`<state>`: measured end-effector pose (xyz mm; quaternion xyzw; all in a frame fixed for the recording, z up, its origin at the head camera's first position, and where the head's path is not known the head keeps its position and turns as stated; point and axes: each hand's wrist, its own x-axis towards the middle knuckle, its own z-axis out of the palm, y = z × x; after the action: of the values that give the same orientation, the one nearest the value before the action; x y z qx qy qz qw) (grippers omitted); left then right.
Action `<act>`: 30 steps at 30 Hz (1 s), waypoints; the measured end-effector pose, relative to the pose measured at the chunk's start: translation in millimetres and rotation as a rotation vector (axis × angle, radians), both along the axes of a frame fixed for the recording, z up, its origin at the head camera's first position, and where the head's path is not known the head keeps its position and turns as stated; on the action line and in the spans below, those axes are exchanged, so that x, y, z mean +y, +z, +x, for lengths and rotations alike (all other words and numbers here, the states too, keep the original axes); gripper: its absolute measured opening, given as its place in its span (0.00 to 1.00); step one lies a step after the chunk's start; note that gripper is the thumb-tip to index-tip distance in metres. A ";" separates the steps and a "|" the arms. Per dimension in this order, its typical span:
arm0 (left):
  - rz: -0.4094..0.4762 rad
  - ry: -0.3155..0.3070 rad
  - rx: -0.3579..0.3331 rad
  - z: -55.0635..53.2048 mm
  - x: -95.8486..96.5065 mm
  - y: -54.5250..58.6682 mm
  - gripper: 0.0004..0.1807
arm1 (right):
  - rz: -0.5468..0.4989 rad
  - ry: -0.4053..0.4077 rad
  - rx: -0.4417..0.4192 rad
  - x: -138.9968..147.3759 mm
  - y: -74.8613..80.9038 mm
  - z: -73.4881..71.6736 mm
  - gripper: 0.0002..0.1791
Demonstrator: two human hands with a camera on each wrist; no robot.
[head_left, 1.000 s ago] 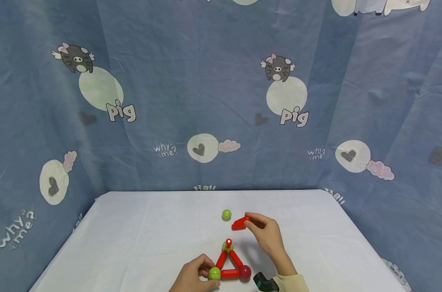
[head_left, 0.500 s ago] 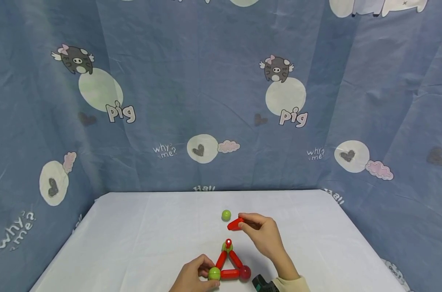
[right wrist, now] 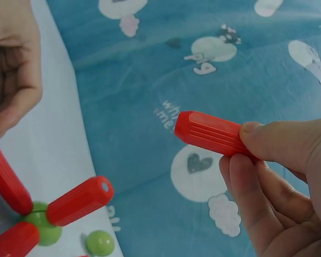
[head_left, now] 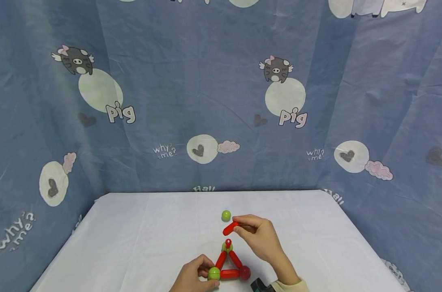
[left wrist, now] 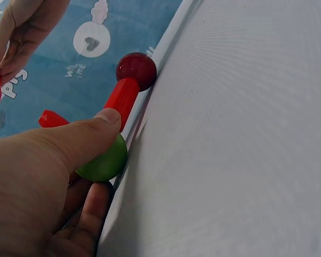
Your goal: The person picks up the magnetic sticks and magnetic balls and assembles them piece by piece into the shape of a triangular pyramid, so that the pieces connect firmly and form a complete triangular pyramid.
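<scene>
Red rod aloft near ball-cornered triangle

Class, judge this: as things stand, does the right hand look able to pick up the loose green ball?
Probably yes, once freed: nothing seen stands between the right hand and the loose green ball, but the hand's fingers pinch a red stick, which likely needs setting down first.
</scene>
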<state>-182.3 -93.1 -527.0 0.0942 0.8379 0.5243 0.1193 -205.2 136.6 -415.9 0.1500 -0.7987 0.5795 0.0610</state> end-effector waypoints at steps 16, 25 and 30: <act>0.019 -0.022 0.059 1.0 -2.1 -2.0 0.21 | 0.179 0.104 0.126 -9.3 -3.2 4.2 0.13; 0.021 -0.025 0.070 2.5 -2.1 -1.5 0.21 | 0.205 0.177 0.098 -10.7 -4.4 5.9 0.13; 0.029 -0.027 0.053 0.6 -2.1 -2.2 0.21 | 0.219 0.198 0.076 -12.0 -2.8 7.8 0.13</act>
<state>-181.7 -95.2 -529.2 0.1209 0.8316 0.5322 0.1026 -197.3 124.6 -418.8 0.2556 -0.8356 0.4859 0.0167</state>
